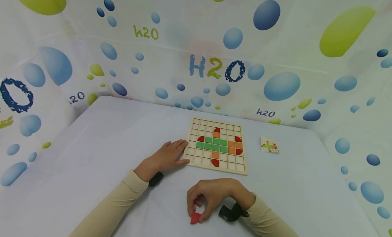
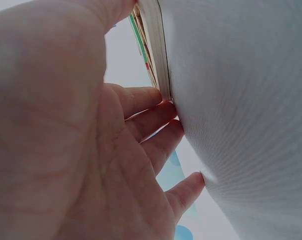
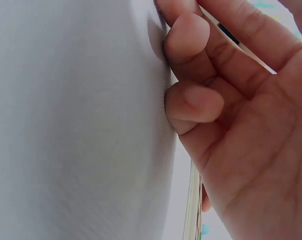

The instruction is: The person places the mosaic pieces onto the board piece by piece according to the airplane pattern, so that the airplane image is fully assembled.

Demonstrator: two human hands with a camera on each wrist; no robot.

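A square wooden grid board [image 1: 231, 166] lies on the white table in the head view. My left hand [image 1: 167, 157] rests at its left side, fingers stretched out and thumb by the near corner. In the left wrist view, the fingertips [image 2: 153, 95] come up against the board's edge [image 2: 163, 55]. My right hand [image 1: 211, 196] is nearer to me, pinching a red quarter-circle tile [image 1: 195, 218] between thumb and fingers low at the tabletop. That tile is hidden in the right wrist view, where curled fingers [image 3: 195, 102] touch the cloth.
Green square tiles [image 1: 215, 141] form a block across the board, with orange squares [image 1: 231, 147] and several red quarter-circle tiles [image 1: 215, 162] around it. A small pattern card [image 1: 269, 145] lies right of the board. A printed curtain [image 1: 171, 60] stands behind the table.
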